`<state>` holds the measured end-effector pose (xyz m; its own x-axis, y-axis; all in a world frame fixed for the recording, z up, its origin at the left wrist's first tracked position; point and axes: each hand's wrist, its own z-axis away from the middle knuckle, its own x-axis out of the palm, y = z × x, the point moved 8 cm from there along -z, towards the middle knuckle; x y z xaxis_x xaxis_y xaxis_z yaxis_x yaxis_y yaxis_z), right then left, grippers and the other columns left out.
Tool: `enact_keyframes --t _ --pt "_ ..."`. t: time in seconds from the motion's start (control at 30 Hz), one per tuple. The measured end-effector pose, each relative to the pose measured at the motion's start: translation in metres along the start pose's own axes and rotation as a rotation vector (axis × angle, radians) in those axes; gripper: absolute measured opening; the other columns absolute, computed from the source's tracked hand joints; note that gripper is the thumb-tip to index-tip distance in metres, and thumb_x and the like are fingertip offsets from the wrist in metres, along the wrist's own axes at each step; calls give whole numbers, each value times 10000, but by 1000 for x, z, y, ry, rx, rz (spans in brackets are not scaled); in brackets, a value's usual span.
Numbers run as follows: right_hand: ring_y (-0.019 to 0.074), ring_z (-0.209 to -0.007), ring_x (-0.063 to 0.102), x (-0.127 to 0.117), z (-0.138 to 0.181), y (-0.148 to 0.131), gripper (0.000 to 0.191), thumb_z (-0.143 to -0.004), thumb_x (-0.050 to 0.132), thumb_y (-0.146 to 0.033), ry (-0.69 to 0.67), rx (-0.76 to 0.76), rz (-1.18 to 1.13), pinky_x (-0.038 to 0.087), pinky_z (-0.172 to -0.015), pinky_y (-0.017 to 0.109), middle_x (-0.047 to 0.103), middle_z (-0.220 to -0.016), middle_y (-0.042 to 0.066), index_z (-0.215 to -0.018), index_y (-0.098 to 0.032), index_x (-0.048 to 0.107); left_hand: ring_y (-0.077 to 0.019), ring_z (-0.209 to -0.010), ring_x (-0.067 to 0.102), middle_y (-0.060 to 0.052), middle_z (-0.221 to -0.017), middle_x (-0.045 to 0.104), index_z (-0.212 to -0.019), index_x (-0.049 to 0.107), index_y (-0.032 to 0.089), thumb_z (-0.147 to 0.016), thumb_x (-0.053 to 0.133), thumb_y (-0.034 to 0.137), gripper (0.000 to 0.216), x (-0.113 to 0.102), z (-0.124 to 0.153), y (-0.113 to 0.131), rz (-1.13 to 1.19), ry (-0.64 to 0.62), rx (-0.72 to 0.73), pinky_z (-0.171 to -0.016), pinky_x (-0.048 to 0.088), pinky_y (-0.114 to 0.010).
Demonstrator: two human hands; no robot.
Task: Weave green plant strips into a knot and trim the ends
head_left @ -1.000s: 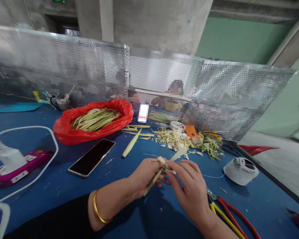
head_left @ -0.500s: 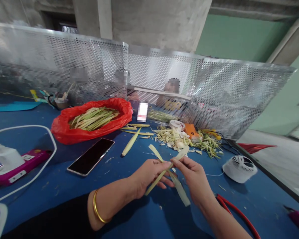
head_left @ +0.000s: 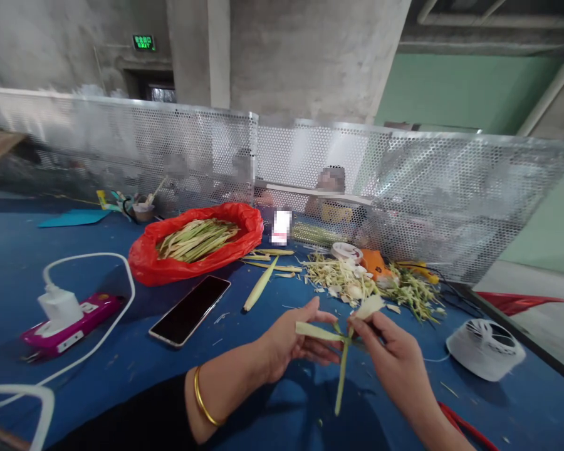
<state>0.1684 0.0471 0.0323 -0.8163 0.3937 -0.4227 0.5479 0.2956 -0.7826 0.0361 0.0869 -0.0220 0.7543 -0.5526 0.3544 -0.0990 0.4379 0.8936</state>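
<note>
1. The right hand (head_left: 392,347) is pinching the crossed leaf strips (head_left: 341,379) between thumb and fingers, nearer the wearer than the red plastic bag (head_left: 150,269) and to its right.
2. The left hand (head_left: 282,341) is standing open, thumb raised, fingers extending behind one strip.
3. A smartphone (head_left: 191,311) is lying on the bag's near side.

A perforated silvery metal screen (head_left: 404,194) lines the blue worktop's (head_left: 9,250) far edge; well in from it lie a black-faced rectangular smartphone (head_left: 190,311) and a magenta plastic power strip (head_left: 96,317).
</note>
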Motion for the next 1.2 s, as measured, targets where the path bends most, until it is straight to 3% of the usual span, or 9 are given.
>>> enact_keyframes --t 0.07,0.17,0.3,0.47,0.63,0.77,0.9,1.07,1.2 --pt "154 -613 485 7 2 -4 289 -847 548 -410 -47 -51 15 369 -551 246 569 -636 11 -670 -187 599 -170 -667 680 -113 -890 721 -1134 623 155 -756 560 628 608 10 4 2 -104 -99 32 -628 471 -263" --pt "149 -619 479 12 3 -7 286 -853 555 -358 -78 -94 22 361 -556 248 547 -636 9 -628 -186 596 -134 -627 658 -84 -925 715 -1150 629 197 -736 674 457 491 22 10 2 -267 -195 61 -545 423 -213" --pt "145 -617 479 14 1 -3 294 -826 598 -333 -88 -40 -15 372 -570 250 533 -608 0 -572 -187 579 -73 -531 610 -60 -952 717 -1021 688 181 -730 633 231 301 19 9 -1 -411 -174 44 -452 342 -169" --pt "144 -604 496 25 3 5 268 -786 616 -350 -176 102 -120 381 -558 255 561 -627 7 -583 -174 608 -73 -489 595 -61 -905 725 -876 689 143 -744 634 369 267 17 5 -8 -407 -152 29 -419 349 -166" --pt "139 -615 495 15 5 -7 189 -816 588 -318 -98 47 -97 401 -591 249 550 -632 -14 -677 -189 586 -82 -429 575 -65 -760 726 -681 653 141 -748 602 420 291 15 7 -18 -503 -23 -28 -382 306 -169" --pt "154 -677 554 3 14 -36 102 -870 533 -235 45 -243 159 415 -664 271 606 -698 -4 -780 -206 573 -101 -444 586 -61 -711 712 -618 616 148 -722 621 452 322 7 6 -16 -396 105 -30 -389 294 -184" --pt "157 -692 593 21 33 -63 107 -863 522 -118 5 -613 407 386 -793 328 668 -753 3 -861 -209 578 -96 -472 559 -27 -603 644 -642 620 136 -700 655 439 310 -2 2 -12 -161 185 21 -432 330 -189" --pt "168 -760 622 30 32 -58 148 -867 512 -97 -3 -605 467 359 -876 363 698 -824 13 -903 -214 596 -90 -499 521 -11 -594 600 -718 646 117 -654 709 332 232 3 1 -9 48 126 30 -514 397 -216" --pt "160 -758 616 23 28 -56 151 -861 521 -100 44 -566 442 354 -886 367 693 -807 0 -856 -222 610 -112 -597 572 -22 -668 622 -809 656 122 -676 607 195 160 10 2 -4 185 9 10 -611 449 -234"
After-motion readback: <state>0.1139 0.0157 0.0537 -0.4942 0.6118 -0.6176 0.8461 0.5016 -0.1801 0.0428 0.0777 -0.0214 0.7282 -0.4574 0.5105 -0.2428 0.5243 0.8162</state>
